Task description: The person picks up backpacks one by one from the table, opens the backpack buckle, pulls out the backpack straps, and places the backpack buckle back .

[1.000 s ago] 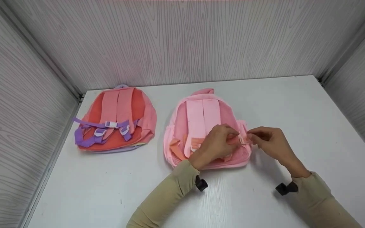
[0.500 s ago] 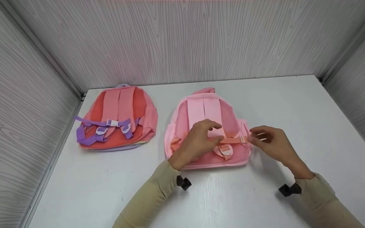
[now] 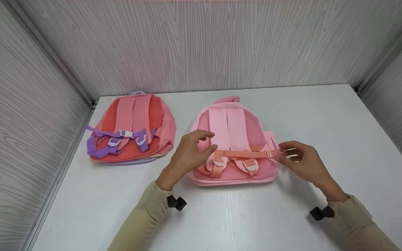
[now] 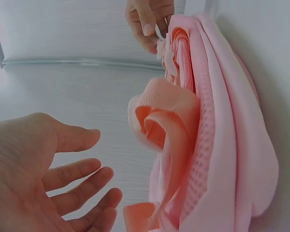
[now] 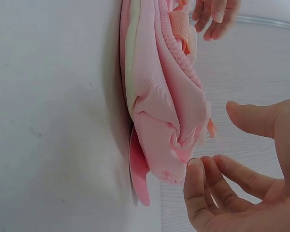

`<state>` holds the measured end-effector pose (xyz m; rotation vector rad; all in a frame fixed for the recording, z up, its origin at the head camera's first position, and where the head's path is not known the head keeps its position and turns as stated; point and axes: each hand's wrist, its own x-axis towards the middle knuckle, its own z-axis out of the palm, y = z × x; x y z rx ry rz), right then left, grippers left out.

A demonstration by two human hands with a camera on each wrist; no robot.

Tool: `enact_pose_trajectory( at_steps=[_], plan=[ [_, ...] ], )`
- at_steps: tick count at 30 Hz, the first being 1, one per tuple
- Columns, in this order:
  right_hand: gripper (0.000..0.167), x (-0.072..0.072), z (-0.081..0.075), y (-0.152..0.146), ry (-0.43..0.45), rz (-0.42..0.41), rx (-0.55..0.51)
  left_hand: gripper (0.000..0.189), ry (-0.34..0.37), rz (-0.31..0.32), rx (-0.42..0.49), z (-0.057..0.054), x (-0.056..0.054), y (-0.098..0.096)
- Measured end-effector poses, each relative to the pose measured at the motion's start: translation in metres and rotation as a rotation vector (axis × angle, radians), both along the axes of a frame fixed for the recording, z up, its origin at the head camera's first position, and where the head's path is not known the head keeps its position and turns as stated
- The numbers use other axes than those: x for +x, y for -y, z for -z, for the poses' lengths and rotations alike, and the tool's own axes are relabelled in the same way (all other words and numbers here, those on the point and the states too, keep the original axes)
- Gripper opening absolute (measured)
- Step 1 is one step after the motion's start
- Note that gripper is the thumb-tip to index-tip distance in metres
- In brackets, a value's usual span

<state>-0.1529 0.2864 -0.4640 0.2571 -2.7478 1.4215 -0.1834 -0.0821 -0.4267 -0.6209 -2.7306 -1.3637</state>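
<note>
A pink backpack (image 3: 255, 130) lies on the table with its shoulder straps facing up. Across its lower part runs an orange strap (image 3: 243, 153), with a small pale buckle (image 3: 269, 153) near the right end. My left hand (image 3: 188, 150) hovers at the backpack's left side, thumb and fingers apart and holding nothing; the left wrist view shows it clear of the orange webbing (image 4: 169, 99). Beside the buckle end is my right hand (image 3: 302, 162), its thumb and fingers spread in the right wrist view, with nothing plainly held. Whether its fingertips touch the backpack's edge is unclear.
A coral-red backpack (image 3: 156, 111) with purple straps (image 3: 108, 150) and white buckles lies at the left on the white table (image 3: 236, 216). Wood-grain panels (image 3: 201, 45) enclose the table at the back and both sides.
My left hand has moved left, away from the buckle, uncovering the orange strap stretched across the backpack. The right hand stays near the right edge, its thumb and fingers now further apart.
</note>
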Motion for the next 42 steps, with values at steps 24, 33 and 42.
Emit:
enact_pose_trajectory(
  at_steps=[24, 33, 42],
  plan=[
    [0.05, 0.011, 0.013, -0.001, 0.041, -0.007, -0.02, 0.055, 0.059, -0.177, -0.046, 0.035, 0.024, 0.056],
    [0.054, 0.011, 0.015, 0.0, 0.067, 0.001, -0.031, 0.053, 0.131, -0.188, -0.058, 0.047, 0.035, 0.066],
    [0.055, 0.014, 0.017, -0.002, 0.097, -0.027, -0.069, 0.054, 0.227, -0.192, -0.005, 0.056, 0.043, 0.066]
  ],
)
